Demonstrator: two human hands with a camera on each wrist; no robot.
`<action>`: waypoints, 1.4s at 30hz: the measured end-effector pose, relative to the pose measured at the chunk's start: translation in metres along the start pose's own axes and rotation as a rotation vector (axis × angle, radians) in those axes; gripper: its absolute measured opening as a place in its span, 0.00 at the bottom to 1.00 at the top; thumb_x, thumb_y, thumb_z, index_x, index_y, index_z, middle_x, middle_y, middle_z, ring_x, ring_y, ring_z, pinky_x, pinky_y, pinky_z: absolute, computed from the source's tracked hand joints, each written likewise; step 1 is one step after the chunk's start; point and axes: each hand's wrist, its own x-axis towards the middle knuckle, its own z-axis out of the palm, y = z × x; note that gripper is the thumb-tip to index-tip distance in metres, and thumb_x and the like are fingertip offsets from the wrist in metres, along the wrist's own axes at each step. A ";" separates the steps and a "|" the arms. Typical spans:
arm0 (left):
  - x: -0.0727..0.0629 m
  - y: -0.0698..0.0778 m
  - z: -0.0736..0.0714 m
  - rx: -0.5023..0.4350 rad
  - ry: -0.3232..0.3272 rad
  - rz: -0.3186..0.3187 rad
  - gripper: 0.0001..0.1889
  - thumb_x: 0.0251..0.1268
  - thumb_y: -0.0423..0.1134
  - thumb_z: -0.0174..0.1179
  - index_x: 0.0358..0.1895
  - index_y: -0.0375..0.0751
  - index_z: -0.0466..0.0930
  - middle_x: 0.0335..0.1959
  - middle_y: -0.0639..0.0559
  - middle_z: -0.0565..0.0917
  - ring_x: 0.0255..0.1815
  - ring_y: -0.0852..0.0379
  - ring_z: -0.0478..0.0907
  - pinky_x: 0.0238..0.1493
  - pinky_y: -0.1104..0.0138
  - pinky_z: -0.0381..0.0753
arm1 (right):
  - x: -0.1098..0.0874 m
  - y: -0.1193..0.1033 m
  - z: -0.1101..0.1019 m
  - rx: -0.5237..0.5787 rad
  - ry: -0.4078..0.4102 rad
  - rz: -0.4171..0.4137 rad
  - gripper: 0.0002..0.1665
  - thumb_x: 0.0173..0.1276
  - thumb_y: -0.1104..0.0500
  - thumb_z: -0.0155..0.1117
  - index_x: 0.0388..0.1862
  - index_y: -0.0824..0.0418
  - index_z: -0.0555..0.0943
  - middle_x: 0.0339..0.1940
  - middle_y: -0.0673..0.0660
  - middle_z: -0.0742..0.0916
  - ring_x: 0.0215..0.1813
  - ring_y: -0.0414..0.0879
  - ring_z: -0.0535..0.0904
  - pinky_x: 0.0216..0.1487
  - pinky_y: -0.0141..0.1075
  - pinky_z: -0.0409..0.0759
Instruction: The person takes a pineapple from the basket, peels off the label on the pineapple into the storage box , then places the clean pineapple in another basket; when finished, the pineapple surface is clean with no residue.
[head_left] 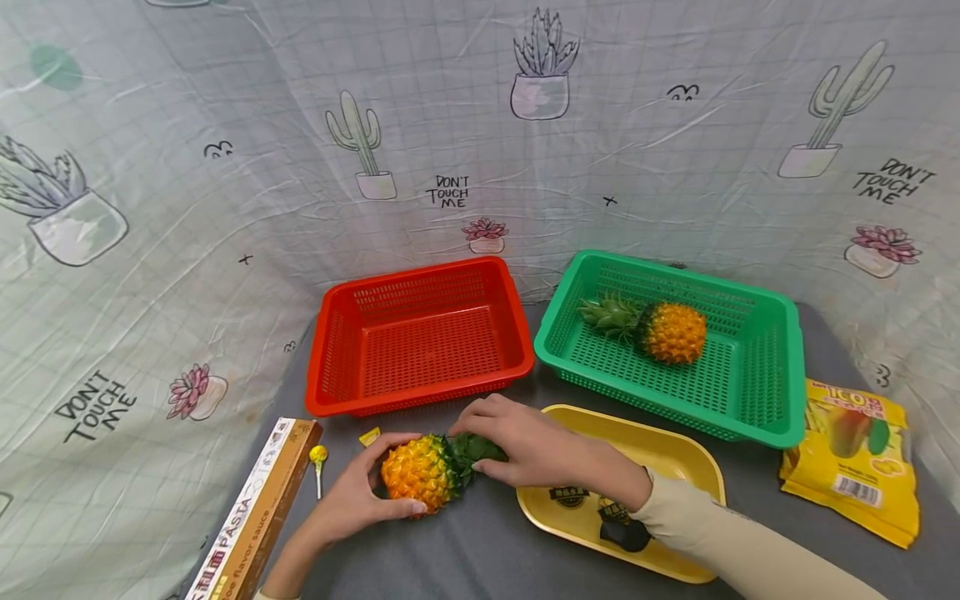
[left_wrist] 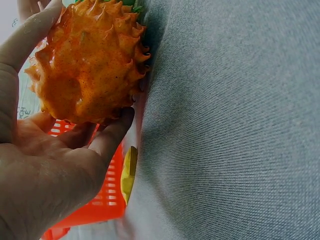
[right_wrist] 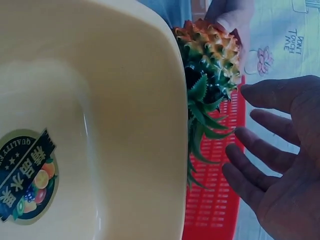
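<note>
On the grey table, an orange-yellow toy-like pineapple (head_left: 422, 473) lies on its side, its green leaves pointing right. My left hand (head_left: 362, 492) grips its body, with the thumb on the near side and fingers on the far side. The left wrist view shows the spiky orange base of the pineapple (left_wrist: 92, 65) between thumb and fingers. Over the leaves, my right hand (head_left: 517, 442) is spread with loosely bent fingers. Its fingertips come right up beside the leaves (right_wrist: 202, 135) in the right wrist view, with nothing gripped.
A red basket (head_left: 420, 400) stands behind; a green basket (head_left: 667, 408) holding another pineapple (head_left: 675, 333) is at back right. A yellow tray (head_left: 697, 467) lies under my right forearm. A yellow snack bag (head_left: 855, 458), pasta box (head_left: 258, 508), lollipop (head_left: 318, 455) and small yellow packet (head_left: 369, 437) lie around.
</note>
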 end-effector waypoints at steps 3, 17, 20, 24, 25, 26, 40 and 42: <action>0.000 0.001 0.000 -0.007 0.001 -0.003 0.44 0.57 0.33 0.81 0.77 0.42 0.69 0.69 0.45 0.74 0.61 0.41 0.79 0.58 0.57 0.83 | 0.004 0.000 0.002 -0.016 -0.029 0.015 0.29 0.73 0.52 0.75 0.70 0.55 0.79 0.65 0.49 0.80 0.66 0.44 0.74 0.66 0.40 0.75; -0.001 0.000 0.000 0.040 0.039 -0.030 0.45 0.53 0.35 0.83 0.76 0.44 0.70 0.70 0.50 0.75 0.63 0.45 0.77 0.60 0.59 0.81 | 0.025 0.006 0.028 -0.141 -0.136 0.082 0.45 0.66 0.42 0.79 0.77 0.56 0.72 0.68 0.52 0.79 0.66 0.47 0.74 0.68 0.41 0.73; -0.001 0.000 0.001 0.045 0.042 -0.034 0.45 0.53 0.36 0.84 0.76 0.44 0.70 0.70 0.50 0.75 0.63 0.45 0.77 0.60 0.60 0.81 | 0.026 0.008 0.033 -0.134 -0.145 0.103 0.48 0.65 0.42 0.80 0.78 0.57 0.71 0.69 0.52 0.79 0.65 0.47 0.74 0.68 0.41 0.73; -0.001 0.000 0.002 0.034 0.043 -0.041 0.46 0.52 0.35 0.84 0.76 0.44 0.70 0.71 0.50 0.74 0.63 0.45 0.77 0.60 0.60 0.81 | 0.028 0.010 0.037 -0.144 -0.150 0.113 0.50 0.64 0.40 0.80 0.78 0.58 0.70 0.67 0.52 0.79 0.64 0.47 0.74 0.66 0.40 0.74; -0.001 0.000 0.002 0.031 0.044 -0.042 0.46 0.52 0.35 0.84 0.76 0.44 0.70 0.71 0.50 0.74 0.63 0.44 0.77 0.60 0.59 0.81 | 0.029 0.010 0.037 -0.154 -0.150 0.111 0.49 0.64 0.40 0.81 0.77 0.57 0.71 0.66 0.52 0.80 0.63 0.47 0.74 0.66 0.40 0.74; 0.000 0.000 0.002 0.029 0.044 -0.042 0.46 0.52 0.35 0.84 0.76 0.44 0.70 0.71 0.50 0.74 0.63 0.44 0.77 0.60 0.59 0.81 | 0.030 0.010 0.038 -0.165 -0.153 0.112 0.49 0.64 0.39 0.80 0.77 0.57 0.71 0.66 0.52 0.80 0.62 0.47 0.74 0.65 0.40 0.74; 0.001 0.001 0.002 0.027 0.060 -0.042 0.46 0.51 0.35 0.84 0.75 0.44 0.70 0.71 0.50 0.73 0.63 0.43 0.76 0.60 0.59 0.81 | 0.037 0.008 0.044 -0.246 -0.199 0.144 0.48 0.61 0.36 0.81 0.75 0.52 0.73 0.63 0.49 0.80 0.61 0.45 0.74 0.64 0.42 0.76; 0.001 0.001 0.002 0.030 0.061 -0.040 0.46 0.51 0.35 0.84 0.75 0.43 0.70 0.70 0.49 0.74 0.63 0.43 0.76 0.59 0.59 0.81 | 0.037 0.009 0.045 -0.244 -0.196 0.144 0.49 0.61 0.37 0.81 0.75 0.52 0.73 0.63 0.49 0.80 0.61 0.46 0.74 0.64 0.42 0.76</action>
